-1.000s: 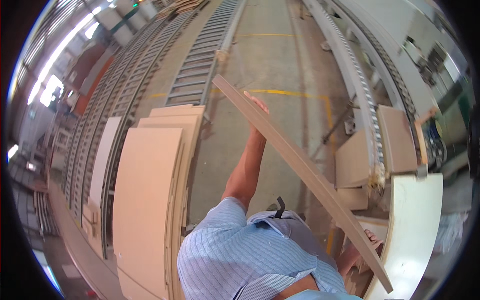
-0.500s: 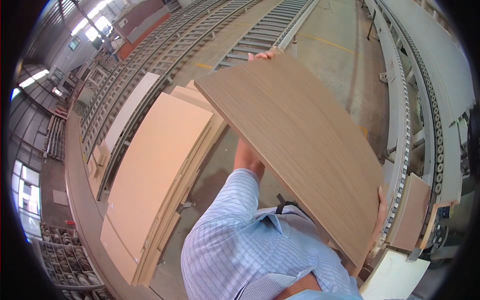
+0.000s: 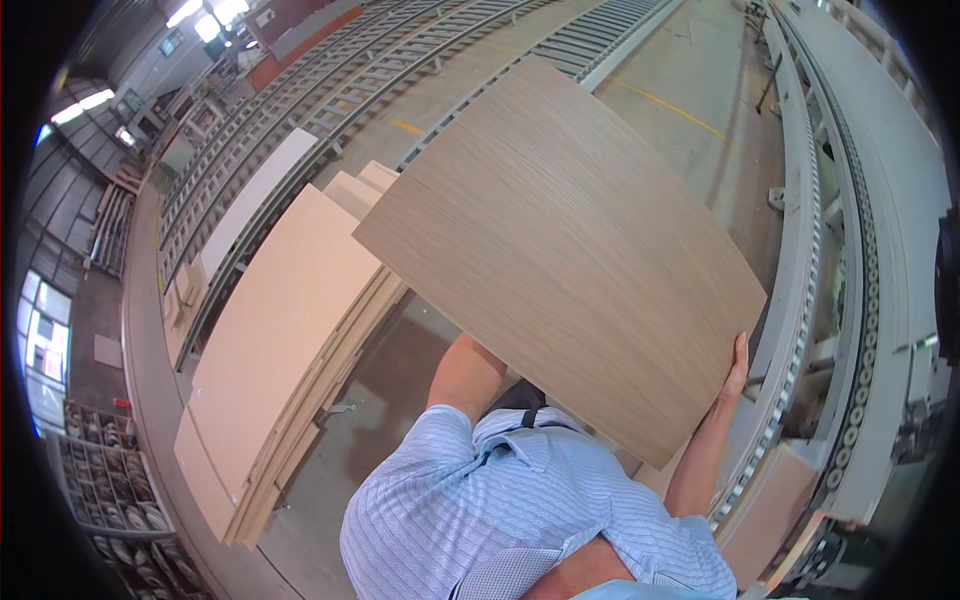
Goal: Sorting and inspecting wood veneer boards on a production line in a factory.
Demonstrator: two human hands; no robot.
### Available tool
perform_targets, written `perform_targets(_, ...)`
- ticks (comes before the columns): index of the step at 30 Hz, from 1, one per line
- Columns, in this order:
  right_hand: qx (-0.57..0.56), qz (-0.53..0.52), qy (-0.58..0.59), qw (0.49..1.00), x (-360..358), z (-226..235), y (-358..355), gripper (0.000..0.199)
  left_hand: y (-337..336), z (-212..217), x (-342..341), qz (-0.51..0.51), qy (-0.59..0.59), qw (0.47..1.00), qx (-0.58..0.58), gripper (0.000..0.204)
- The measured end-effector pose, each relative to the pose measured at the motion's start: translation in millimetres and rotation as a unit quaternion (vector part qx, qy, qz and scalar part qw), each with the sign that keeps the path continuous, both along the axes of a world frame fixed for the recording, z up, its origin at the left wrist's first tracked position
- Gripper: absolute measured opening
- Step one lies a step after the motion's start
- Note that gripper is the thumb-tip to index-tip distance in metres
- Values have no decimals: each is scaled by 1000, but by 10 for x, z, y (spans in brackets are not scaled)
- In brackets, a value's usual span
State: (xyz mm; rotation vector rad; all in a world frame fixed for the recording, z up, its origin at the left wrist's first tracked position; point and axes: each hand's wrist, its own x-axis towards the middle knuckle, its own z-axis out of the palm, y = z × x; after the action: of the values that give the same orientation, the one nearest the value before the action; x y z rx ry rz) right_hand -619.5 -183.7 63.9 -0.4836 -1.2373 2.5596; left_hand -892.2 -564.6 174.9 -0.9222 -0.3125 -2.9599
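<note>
A large brown wood-grain board [image 3: 570,260] is held up slantwise in front of my body, its broad face toward me. At its right edge my right hand [image 3: 738,368] is closed, with the thumb side showing and the other fingers behind the board. My left forearm [image 3: 468,375] goes under the near left edge; the left hand itself is hidden behind the board. Left of the board lies a stack of pale beige panels [image 3: 290,280], its nearest edges apart from my left arm.
Roller conveyors [image 3: 400,75] run across the back and left, with a white panel [image 3: 258,195] on one. To the right stretches a long machine with a chain track [image 3: 868,330]. Racks of round parts [image 3: 110,470] stand at lower left; a brown panel [image 3: 770,505] leans at lower right.
The board has turned to show more of its face, and its left corner has shifted left and down. My left fingers, earlier over its far edge, are now hidden. My right hand has risen.
</note>
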Motion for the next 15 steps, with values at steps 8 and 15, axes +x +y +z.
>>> perform_targets(8, -9, -8, -37, 999, -1079, -443, 294, 58, 213, 30, -1118, 1, -17, 1000, 14, 59)
perform_targets(15, 39, -38, -90, 994, -1883, -410, 523, 65, 1034, 62, -2227, -76, -44, 996, 17, 59)
